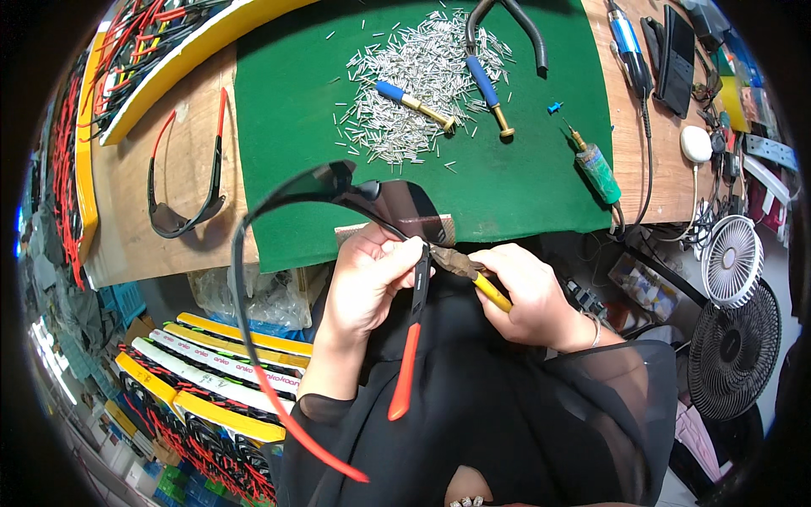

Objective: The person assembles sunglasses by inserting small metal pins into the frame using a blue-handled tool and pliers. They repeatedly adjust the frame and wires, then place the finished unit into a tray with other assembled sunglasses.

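My left hand (367, 275) pinches a pair of dark wraparound sunglasses (404, 205) at the hinge, where the lens end meets the temple. One temple hangs down with a red tip (405, 372); the other curves out to the left, also red-tipped. In my right hand (532, 291) is a pair of pliers (492, 294) with yellow handles and worn, rusty-looking metal jaws. Those jaws are at the hinge, right beside my left fingertips. Whether they grip a part there, I cannot tell.
A heap of small metal pins (422, 63) covers part of the green mat (296, 127), with blue-and-brass hand tools (405, 100) on it. Another pair of sunglasses (173, 221) lies left. A green-handled tool (598, 173) sits right. Yellow-edged trays (211, 414) of frames stand lower left; fans (732, 262) right.
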Available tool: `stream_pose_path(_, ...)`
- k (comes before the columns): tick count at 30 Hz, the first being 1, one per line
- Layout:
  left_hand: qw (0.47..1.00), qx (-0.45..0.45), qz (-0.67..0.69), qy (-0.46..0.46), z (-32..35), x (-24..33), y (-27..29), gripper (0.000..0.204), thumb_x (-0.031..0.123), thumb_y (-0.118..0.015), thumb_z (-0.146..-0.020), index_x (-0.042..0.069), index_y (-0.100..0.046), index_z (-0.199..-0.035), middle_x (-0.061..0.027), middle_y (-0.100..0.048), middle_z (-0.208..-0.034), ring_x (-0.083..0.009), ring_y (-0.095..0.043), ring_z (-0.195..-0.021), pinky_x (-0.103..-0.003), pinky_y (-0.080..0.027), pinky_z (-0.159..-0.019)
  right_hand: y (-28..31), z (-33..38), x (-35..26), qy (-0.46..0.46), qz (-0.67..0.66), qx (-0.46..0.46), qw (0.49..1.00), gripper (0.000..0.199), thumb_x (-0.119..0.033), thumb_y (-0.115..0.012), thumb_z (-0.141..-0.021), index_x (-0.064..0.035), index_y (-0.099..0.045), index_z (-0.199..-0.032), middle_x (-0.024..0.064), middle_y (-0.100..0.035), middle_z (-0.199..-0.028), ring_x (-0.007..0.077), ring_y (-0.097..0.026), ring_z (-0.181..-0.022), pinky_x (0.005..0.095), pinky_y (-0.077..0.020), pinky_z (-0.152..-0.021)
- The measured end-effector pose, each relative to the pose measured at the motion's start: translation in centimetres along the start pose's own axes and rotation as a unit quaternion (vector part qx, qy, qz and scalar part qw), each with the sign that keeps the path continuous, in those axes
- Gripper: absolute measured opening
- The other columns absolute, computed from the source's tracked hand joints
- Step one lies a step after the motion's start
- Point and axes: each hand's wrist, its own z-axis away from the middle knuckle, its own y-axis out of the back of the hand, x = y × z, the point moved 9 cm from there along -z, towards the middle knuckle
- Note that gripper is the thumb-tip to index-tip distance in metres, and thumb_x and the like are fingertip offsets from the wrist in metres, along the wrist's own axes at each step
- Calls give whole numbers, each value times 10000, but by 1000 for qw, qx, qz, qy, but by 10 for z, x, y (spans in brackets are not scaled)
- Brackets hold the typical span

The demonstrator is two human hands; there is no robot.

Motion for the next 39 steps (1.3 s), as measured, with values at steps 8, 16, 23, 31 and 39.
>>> stream_pose_path(8,994,52,-82,-53,3,15,-5,126,88,-580,-816,2,-524,-889,-42,-587,-726,-94,-552,-614,-206,-455,-582,1,1,6,-51,-62,-18,997,343,-22,-600,-680,-24,-511,-1011,121,-521,-781,274,-549,-695,321,-457,-622)
stream_pose_path(16,988,81,-74,-107,2,13,4,123,85,-571,-823,0,-536,-903,-34,-581,-729,-77,-543,-618,-206,-447,-569,-3,0,14,-73,-66,-37,995,336,-20,-602,-659,-18,-514,-982,119,-525,-785,274,-547,-697,324,-456,-633)
stream_pose_path(23,999,34,-4,-5,-4,6,0,93,79,-572,-817,4,-524,-843,-44,-585,-715,-86,-545,-584,-190,-437,-532,1,-4,4,-9,-13,-10,1000,337,-24,-602,-661,-23,-517,-987,122,-532,-787,276,-546,-688,327,-458,-622)
stream_pose_path(31,996,-40,49,66,-6,-7,0,140,104,-558,-829,-13,-531,-901,-48,-587,-717,-79,-546,-571,-192,-453,-530,-1,-2,2,-19,-36,-35,999,333,-28,-603,-664,-25,-520,-986,118,-535,-785,278,-550,-694,326,-460,-624)
stream_pose_path(39,998,-2,-57,-8,1,10,0,133,110,-551,-840,-5,-532,-903,-40,-574,-716,-80,-548,-592,-203,-463,-560,-2,-2,4,-62,-67,-58,994,321,-36,-602,-673,-30,-528,-985,126,-538,-797,279,-557,-709,328,-463,-638)
